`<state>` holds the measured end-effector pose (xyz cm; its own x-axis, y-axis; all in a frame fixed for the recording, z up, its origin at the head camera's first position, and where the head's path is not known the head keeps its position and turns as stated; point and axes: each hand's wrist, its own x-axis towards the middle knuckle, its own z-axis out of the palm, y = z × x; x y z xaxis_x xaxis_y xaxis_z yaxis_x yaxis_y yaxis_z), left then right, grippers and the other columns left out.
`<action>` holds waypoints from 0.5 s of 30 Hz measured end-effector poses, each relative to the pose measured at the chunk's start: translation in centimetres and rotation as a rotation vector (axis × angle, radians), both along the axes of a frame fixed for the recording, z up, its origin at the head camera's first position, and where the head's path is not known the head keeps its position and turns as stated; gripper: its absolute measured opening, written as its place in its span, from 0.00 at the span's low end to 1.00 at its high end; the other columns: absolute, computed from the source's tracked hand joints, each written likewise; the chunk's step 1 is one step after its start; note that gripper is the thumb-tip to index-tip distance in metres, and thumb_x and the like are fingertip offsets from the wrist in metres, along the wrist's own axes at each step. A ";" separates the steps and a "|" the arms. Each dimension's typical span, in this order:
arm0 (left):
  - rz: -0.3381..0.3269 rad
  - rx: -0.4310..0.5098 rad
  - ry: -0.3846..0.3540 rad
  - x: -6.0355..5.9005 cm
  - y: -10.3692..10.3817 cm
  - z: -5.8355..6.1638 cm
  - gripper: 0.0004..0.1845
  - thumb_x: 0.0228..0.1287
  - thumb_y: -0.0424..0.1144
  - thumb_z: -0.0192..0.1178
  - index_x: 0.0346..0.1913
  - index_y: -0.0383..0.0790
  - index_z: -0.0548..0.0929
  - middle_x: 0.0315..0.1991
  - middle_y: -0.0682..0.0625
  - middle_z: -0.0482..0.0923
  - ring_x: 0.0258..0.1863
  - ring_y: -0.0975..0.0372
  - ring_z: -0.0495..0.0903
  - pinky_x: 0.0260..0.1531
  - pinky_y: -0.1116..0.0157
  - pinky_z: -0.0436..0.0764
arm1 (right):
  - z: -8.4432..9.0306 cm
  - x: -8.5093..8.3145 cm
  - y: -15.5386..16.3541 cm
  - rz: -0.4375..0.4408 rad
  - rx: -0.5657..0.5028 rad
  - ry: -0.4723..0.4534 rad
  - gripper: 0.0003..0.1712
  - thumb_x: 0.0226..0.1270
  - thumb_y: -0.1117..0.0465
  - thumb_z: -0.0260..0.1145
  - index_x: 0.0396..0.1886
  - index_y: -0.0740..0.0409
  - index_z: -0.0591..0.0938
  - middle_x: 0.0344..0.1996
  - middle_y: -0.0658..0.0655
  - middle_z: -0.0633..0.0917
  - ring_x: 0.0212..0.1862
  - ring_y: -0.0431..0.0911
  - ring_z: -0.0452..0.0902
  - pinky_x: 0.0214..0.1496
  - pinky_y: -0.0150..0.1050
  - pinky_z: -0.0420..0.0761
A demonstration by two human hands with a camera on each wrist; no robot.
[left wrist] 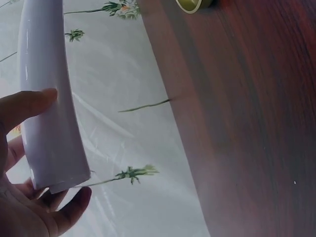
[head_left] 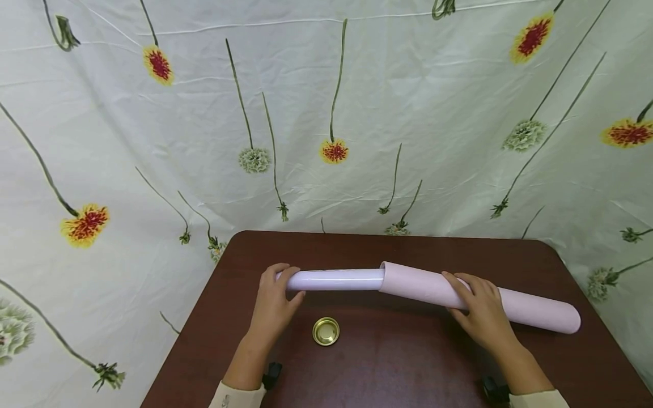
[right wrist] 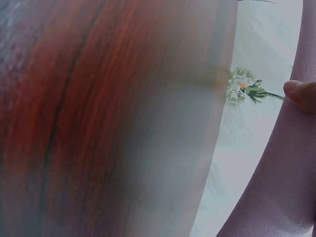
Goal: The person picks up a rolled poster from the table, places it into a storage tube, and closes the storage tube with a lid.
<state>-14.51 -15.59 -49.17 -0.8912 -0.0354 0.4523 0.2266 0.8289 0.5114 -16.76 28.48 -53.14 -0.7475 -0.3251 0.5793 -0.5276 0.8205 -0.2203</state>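
A pale pink tube [head_left: 515, 306] lies across the dark brown table [head_left: 408, 362], its right end low near the table's right side. A glossy white roll [head_left: 336, 279] sticks out of the tube's left mouth. My left hand [head_left: 272, 300] grips the left end of the roll [left wrist: 47, 113], thumb and fingers curled round it. My right hand [head_left: 482, 314] holds the pink tube [right wrist: 281, 187] near its middle, fingers wrapped over the top. A round gold metal lid [head_left: 326, 331] lies on the table in front of the roll, between the hands.
A white cloth printed with long-stemmed yellow and red flowers [head_left: 334, 150] hangs behind and around the table. The table's left edge [left wrist: 173, 128] runs close to my left hand. Small black objects [head_left: 272, 374] sit by both wrists at the near edge.
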 end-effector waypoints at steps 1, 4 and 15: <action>-0.004 0.002 0.010 0.0 0.0 0.0 0.28 0.48 0.33 0.79 0.55 0.42 0.84 0.62 0.38 0.72 0.63 0.42 0.70 0.60 0.44 0.75 | 0.0 0.0 0.0 0.000 0.000 -0.001 0.56 0.37 0.67 0.85 0.72 0.45 0.72 0.56 0.62 0.77 0.57 0.63 0.72 0.60 0.63 0.63; -0.012 0.025 0.016 0.0 -0.1 0.0 0.28 0.48 0.33 0.80 0.56 0.44 0.84 0.65 0.37 0.69 0.64 0.40 0.71 0.61 0.43 0.74 | 0.0 0.0 0.0 0.001 0.001 -0.002 0.56 0.38 0.67 0.85 0.72 0.45 0.72 0.56 0.63 0.78 0.56 0.63 0.73 0.60 0.63 0.63; -0.008 0.107 -0.041 0.2 0.3 0.2 0.31 0.52 0.35 0.78 0.61 0.47 0.81 0.67 0.39 0.67 0.63 0.43 0.75 0.57 0.46 0.78 | -0.2 0.1 -0.2 0.008 0.002 -0.007 0.55 0.38 0.66 0.85 0.72 0.45 0.73 0.56 0.63 0.78 0.57 0.63 0.73 0.60 0.63 0.64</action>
<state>-14.36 -15.29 -48.95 -0.9092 -0.0738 0.4097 0.2106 0.7674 0.6056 -16.61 28.29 -53.37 -0.7489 -0.3321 0.5735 -0.5324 0.8168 -0.2222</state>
